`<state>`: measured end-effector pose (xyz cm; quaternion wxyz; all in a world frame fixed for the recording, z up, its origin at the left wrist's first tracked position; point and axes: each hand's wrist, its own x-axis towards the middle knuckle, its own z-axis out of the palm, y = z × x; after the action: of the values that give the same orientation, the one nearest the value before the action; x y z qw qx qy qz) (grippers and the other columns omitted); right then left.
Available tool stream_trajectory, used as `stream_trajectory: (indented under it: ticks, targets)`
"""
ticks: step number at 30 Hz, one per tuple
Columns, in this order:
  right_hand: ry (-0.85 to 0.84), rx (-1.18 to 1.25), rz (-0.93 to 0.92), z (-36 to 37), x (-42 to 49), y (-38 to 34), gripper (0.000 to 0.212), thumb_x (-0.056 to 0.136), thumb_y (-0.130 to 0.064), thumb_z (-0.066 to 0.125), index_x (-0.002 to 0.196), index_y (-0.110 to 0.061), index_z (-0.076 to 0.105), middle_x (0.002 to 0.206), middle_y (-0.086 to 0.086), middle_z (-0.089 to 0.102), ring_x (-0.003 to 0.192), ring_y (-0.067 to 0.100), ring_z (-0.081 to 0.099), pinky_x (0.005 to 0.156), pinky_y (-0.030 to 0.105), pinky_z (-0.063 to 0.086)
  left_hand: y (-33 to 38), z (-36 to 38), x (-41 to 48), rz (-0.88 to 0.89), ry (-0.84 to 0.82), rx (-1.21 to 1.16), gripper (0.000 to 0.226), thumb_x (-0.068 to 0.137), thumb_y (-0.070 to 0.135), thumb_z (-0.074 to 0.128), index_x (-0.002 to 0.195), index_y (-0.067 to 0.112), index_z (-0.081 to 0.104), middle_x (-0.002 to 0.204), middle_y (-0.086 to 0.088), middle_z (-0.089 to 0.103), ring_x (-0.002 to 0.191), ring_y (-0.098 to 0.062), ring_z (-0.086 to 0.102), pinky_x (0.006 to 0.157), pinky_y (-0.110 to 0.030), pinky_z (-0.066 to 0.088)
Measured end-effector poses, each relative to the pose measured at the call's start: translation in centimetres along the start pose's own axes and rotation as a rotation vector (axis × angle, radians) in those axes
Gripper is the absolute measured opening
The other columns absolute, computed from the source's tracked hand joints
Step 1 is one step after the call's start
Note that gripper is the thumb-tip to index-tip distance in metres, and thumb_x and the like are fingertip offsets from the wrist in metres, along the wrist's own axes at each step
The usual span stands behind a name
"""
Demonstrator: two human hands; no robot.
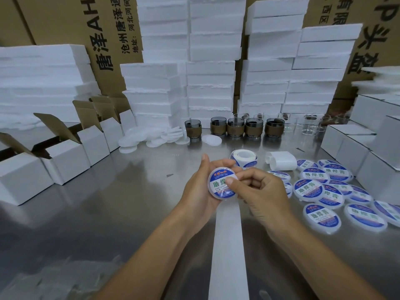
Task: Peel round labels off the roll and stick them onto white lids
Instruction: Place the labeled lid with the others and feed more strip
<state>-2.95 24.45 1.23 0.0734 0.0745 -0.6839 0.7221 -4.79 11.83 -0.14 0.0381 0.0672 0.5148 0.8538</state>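
Observation:
My left hand holds a white lid upright above the steel table, a round blue-and-white label stuck on its face. The thumb of my right hand presses on the label's right side, its other fingers curled behind. The label roll lies just behind my hands. Its empty white backing strip runs from under my hands toward me. Several labelled lids are spread on the table to the right. Plain white lids are piled at the back left.
Open white cartons line the left side, closed white boxes the right. Dark glass cups in brown sleeves and clear glasses stand at the back before stacked foam blocks. A second white roll lies right of the label roll.

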Motion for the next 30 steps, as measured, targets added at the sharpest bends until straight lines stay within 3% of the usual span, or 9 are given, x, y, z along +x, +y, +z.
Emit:
stream_trajectory:
  ticks: [16,21,24,27,30]
  targets:
    - [0.058,-0.063,-0.012,0.01,0.07,0.33,0.010,0.075,-0.009,0.074,0.073,-0.005,0.065,0.066,0.002,0.067,0.055,-0.001,0.062,0.050,0.007,0.044,0.29,0.43,-0.27,-0.020,-0.045,0.082,0.054,0.079,0.053,0.035,0.097,0.013,0.066,0.094,-0.010,0.070,0.094,-0.024,0.065,0.086,-0.033,0.053]
    - [0.121,-0.130,-0.086,0.16,0.04,0.57,0.010,0.074,-0.010,0.075,0.071,-0.007,0.065,0.064,-0.002,0.066,0.058,0.007,0.061,0.057,0.010,0.049,0.21,0.51,-0.56,0.024,-0.069,0.134,0.036,0.074,0.036,0.060,0.102,0.015,0.067,0.104,-0.009,0.070,0.102,-0.026,0.066,0.085,-0.032,0.055]
    - [0.165,-0.277,-0.225,0.21,-0.20,0.82,0.011,0.076,-0.013,0.074,0.070,-0.017,0.065,0.057,-0.006,0.062,0.053,0.002,0.055,0.056,0.012,0.046,0.10,0.41,-0.61,0.047,-0.078,0.132,0.026,0.076,0.019,0.062,0.101,0.016,0.068,0.100,-0.007,0.072,0.098,-0.024,0.067,0.082,-0.028,0.055]
    - [0.179,-0.557,-0.393,0.08,-0.51,0.91,0.009,0.081,-0.022,0.068,0.076,-0.020,0.061,0.063,-0.008,0.061,0.061,0.010,0.057,0.060,0.027,0.049,0.06,0.45,-0.66,0.049,-0.078,0.134,0.021,0.088,0.012,0.054,0.104,0.015,0.067,0.104,-0.009,0.071,0.097,-0.023,0.068,0.082,-0.028,0.055]
    - [0.150,-0.879,-0.554,-0.05,-0.72,0.70,0.013,0.087,-0.026,0.059,0.080,-0.018,0.052,0.060,-0.013,0.047,0.056,0.016,0.052,0.053,0.031,0.038,0.10,0.54,-0.77,0.039,-0.079,0.144,0.025,0.095,0.008,0.047,0.112,0.012,0.065,0.113,-0.012,0.068,0.100,-0.024,0.067,0.084,-0.029,0.055]
